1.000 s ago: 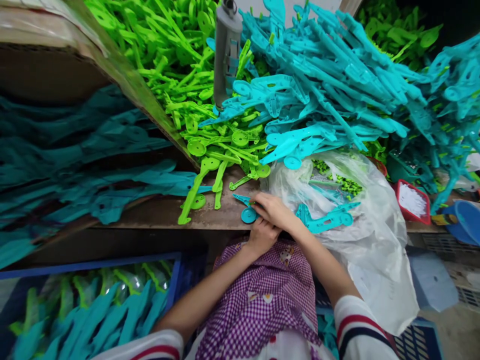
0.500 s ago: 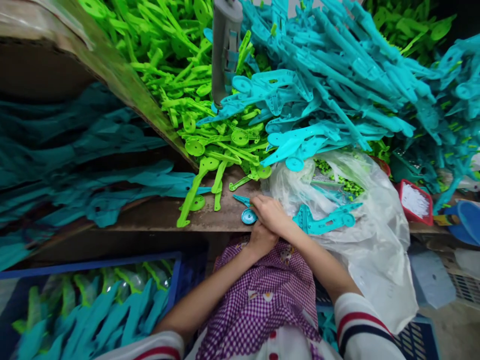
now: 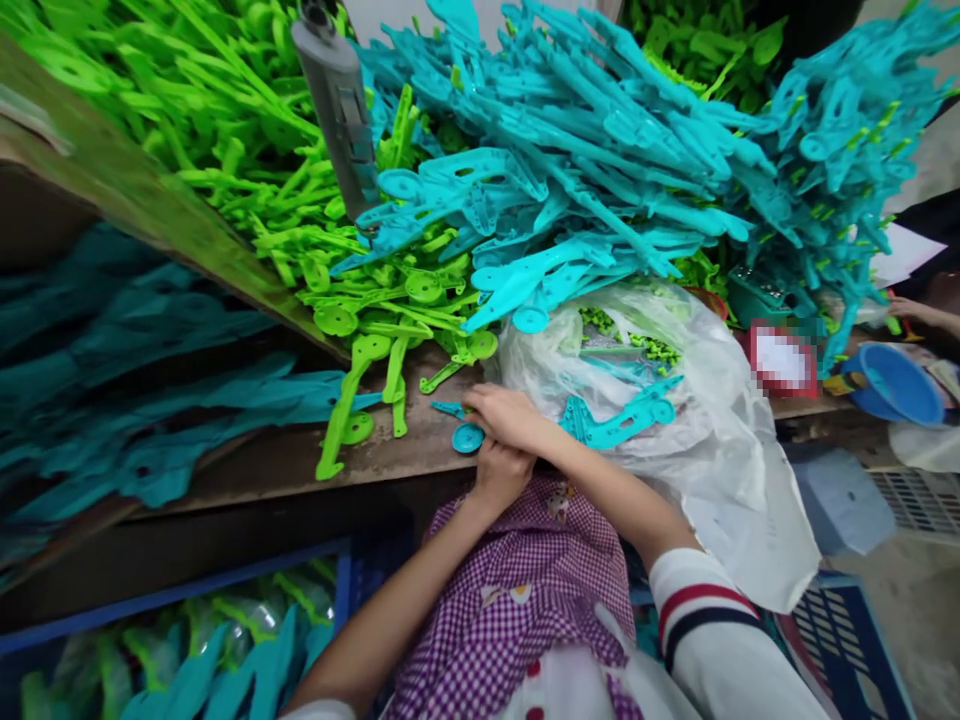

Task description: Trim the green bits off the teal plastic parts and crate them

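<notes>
A teal plastic part (image 3: 466, 438), with a round disc and a pointed tip, juts out to the left of my two hands at the bench edge. My right hand (image 3: 501, 415) lies over my left, its fingers closed on this part. Below it, my left hand (image 3: 501, 472) is curled round the same part; its fingertips are mostly hidden. Just right of my hands, another flat teal part (image 3: 626, 420) rests against a clear plastic bag (image 3: 720, 400). Several green lever-shaped parts (image 3: 352, 400) lie to the left on the wooden bench (image 3: 427, 440).
Behind are heaps of green parts (image 3: 225, 130) and teal parts (image 3: 570, 130). A grey power screwdriver (image 3: 337, 110) hangs over them. Blue crate (image 3: 225, 575) stands lower left; blue bowl (image 3: 896, 385) and red tray (image 3: 784, 360) sit right. Another person's hand (image 3: 919, 312) shows at the right edge.
The view has swung to the right, so the bench and heaps sit further left. Both hands stay together on the teal part, with little visible change in their grip.
</notes>
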`<state>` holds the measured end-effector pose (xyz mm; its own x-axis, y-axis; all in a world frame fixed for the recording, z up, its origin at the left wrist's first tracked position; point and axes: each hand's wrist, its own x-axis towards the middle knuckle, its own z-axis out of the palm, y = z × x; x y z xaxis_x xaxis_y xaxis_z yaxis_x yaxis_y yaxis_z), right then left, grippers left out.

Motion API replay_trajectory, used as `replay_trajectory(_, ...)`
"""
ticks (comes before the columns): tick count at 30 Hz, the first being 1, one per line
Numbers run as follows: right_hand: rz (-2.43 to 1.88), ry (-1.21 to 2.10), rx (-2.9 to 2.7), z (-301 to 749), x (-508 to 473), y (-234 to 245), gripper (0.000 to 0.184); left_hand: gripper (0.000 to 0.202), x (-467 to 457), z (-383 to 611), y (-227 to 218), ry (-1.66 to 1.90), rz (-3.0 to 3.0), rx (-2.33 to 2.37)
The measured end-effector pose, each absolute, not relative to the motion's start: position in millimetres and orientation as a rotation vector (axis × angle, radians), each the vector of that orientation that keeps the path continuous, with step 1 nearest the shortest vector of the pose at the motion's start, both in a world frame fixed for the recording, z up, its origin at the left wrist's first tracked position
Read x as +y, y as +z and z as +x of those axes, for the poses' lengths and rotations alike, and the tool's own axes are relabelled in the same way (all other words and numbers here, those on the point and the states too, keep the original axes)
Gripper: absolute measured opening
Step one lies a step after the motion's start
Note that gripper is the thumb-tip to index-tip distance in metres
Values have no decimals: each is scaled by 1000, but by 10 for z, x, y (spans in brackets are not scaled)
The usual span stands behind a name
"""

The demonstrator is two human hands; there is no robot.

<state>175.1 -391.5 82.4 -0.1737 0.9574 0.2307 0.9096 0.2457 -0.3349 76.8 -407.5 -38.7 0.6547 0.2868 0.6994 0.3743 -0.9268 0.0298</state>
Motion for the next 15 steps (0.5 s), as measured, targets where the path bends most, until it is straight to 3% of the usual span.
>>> replay_trajectory(5, -1624, 38, -2268, 1710, -4027, 832, 16, 20, -4099, 784, -387, -1082, -2733, -565)
replay_trajectory(10, -1484, -101, -1962, 2172, -4541, 1037, 31, 29, -4114, 668, -181, -1028, -2807, -650)
replay_trajectory(15, -2156, -296, -1432, 3426, -4802, 1245, 29, 41, -4173, 482, 43, -1020, -2870, -811)
